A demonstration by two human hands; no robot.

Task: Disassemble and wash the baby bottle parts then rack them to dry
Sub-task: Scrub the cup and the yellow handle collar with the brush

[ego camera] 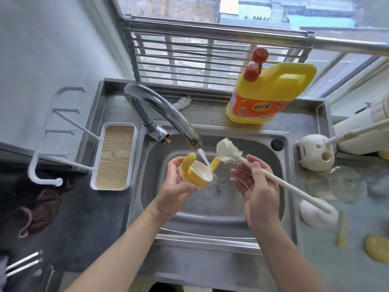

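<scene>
"Collar (pixel 196 174) position?"
"Over the sink (pixel 210 232), under the tap (pixel 168 114), gripped in the left hand (pixel 176 186) (opening faces up-right)."
"And the brush (pixel 284 182)?"
"Right hand (pixel 256 184) pinches its handle; bristles (pixel 226 149) sit just right of the collar, handle running right."

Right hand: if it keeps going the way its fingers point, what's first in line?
Probably the collar in the left hand: the right hand, holding the brush, points up-left at the collar's near yellow handle, below the tap. Depth is unclear, so it might pass short.
</scene>
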